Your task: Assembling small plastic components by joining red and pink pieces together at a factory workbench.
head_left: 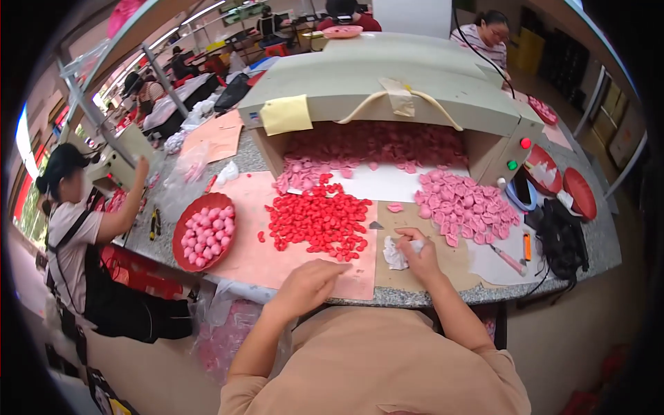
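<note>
My left hand (pixel 304 287) rests at the front of the pink paper sheet (pixel 242 259), fingers stretched toward the right and nothing visible in them. Just beyond it spreads a heap of small glossy red pieces (pixel 315 218). Over the brown paper (pixel 443 270), my right hand (pixel 420 257) has its fingers curled on a crumpled white tissue (pixel 395 256). A small dark grey triangular piece (pixel 375 225) lies between the red heap and that hand. Pink shell-like pieces (pixel 470 207) are piled farther right.
A grey-beige machine (pixel 415 79) with an open tunnel full of pink pieces stands behind. To the left is a red bowl (pixel 181 252) of pink balls. A pink-handled tool (pixel 510 259), an orange cutter (pixel 527 247) and a black bag (pixel 560 238) lie right. A co-worker (pixel 76 235) sits left.
</note>
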Demonstrator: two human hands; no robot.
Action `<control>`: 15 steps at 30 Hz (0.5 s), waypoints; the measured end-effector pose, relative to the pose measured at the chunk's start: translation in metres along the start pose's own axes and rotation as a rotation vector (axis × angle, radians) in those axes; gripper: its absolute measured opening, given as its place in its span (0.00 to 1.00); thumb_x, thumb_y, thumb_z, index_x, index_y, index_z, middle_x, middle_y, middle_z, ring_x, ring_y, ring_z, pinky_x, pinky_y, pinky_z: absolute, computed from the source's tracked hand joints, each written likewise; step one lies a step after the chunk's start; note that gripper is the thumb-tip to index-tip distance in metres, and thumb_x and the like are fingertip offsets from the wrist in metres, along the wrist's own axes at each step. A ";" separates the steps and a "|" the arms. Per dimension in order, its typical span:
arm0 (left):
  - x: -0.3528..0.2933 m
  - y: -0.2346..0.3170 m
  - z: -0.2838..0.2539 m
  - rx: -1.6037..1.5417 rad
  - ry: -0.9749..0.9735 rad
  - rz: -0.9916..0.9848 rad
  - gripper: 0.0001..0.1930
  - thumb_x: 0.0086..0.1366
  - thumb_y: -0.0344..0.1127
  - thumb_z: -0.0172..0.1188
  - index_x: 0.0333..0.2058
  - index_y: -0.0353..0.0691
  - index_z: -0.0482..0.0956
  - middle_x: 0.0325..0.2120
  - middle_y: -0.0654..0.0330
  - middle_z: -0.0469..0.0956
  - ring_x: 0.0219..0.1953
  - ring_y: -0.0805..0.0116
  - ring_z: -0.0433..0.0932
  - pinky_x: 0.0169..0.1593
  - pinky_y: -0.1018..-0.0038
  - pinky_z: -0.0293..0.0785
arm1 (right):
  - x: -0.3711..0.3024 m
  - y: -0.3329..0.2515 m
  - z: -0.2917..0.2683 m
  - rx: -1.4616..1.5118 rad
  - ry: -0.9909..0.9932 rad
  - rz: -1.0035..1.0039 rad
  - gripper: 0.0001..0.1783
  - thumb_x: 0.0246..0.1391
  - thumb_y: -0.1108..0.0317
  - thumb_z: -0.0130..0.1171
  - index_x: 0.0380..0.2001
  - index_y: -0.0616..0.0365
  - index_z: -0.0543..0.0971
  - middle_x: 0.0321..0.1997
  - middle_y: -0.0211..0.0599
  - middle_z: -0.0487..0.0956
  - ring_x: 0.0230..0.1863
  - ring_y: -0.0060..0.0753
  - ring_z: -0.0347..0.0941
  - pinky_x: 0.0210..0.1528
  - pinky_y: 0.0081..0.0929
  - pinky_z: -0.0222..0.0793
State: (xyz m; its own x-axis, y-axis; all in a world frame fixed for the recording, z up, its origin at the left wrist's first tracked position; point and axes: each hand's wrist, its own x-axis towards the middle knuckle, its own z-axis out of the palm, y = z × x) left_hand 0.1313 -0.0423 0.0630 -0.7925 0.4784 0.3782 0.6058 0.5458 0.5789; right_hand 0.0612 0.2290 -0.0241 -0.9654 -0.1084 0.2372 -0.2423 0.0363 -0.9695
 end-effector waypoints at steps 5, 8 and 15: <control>0.045 -0.039 0.013 -0.145 0.088 -0.182 0.15 0.57 0.22 0.53 0.45 0.36 0.75 0.35 0.53 0.77 0.39 0.60 0.77 0.43 0.70 0.72 | 0.002 -0.007 0.000 -0.147 -0.162 0.016 0.16 0.51 0.66 0.57 0.42 0.61 0.75 0.30 0.30 0.75 0.32 0.19 0.70 0.37 0.18 0.66; 0.090 -0.060 0.034 -0.108 0.052 -0.132 0.15 0.58 0.26 0.54 0.46 0.36 0.73 0.37 0.51 0.75 0.42 0.55 0.73 0.46 0.67 0.69 | 0.008 -0.009 0.000 -0.130 -0.230 0.048 0.17 0.50 0.64 0.58 0.43 0.61 0.75 0.30 0.32 0.76 0.33 0.21 0.71 0.39 0.20 0.66; 0.180 -0.089 0.108 0.153 -0.090 0.047 0.18 0.52 0.30 0.60 0.44 0.38 0.75 0.36 0.52 0.73 0.40 0.54 0.73 0.47 0.64 0.67 | 0.016 -0.002 0.002 -0.100 -0.255 -0.011 0.17 0.53 0.62 0.57 0.41 0.64 0.75 0.28 0.27 0.75 0.31 0.16 0.68 0.35 0.16 0.65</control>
State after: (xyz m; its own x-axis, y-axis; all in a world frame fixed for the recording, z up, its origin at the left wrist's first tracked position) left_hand -0.0576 0.0701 0.0015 -0.7580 0.5616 0.3318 0.6508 0.6166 0.4430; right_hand 0.0469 0.2252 -0.0188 -0.9101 -0.3556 0.2126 -0.2735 0.1302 -0.9530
